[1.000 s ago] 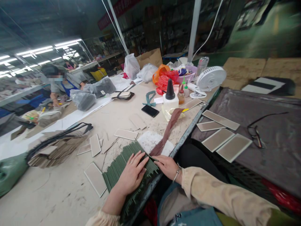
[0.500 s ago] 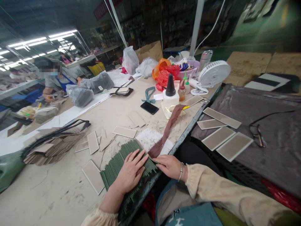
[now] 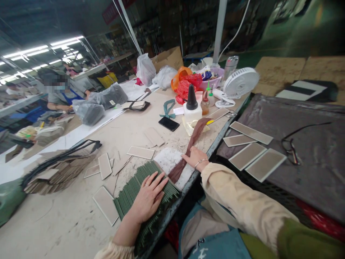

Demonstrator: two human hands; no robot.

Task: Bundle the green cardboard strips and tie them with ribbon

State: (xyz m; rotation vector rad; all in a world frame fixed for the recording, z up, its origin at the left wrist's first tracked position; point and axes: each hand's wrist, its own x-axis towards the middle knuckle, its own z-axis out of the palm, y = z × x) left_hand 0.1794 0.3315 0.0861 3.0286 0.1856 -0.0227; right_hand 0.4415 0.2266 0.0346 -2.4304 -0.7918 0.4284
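My left hand [image 3: 149, 197] lies flat, fingers spread, on a row of thin green-edged pieces [image 3: 136, 183] packed side by side at the table's edge. Right of that row, a long brown cloth strip [image 3: 198, 132] lies partly over a white patch [image 3: 167, 157] on the table. My right hand [image 3: 196, 157] is on the middle of the strip, its fingers curled in and closed on the cloth. The fingertips are partly hidden. Around the row lie flat beige rectangular pieces with pale edges, one [image 3: 105, 204] just left of it and another [image 3: 140, 152] behind it.
Behind the cloth stand a white bottle with a black cone cap [image 3: 192, 109], a phone [image 3: 168, 123] and a white fan [image 3: 241, 83]. More beige panels [image 3: 266, 167] and eyeglasses [image 3: 292, 151] rest on the dark surface at right. A co-worker [image 3: 63, 91] sits across the table.
My right hand has moved from the right edge of the green row, forward and slightly right, onto the brown cloth. My left hand remains on the row. The view has shifted slightly.
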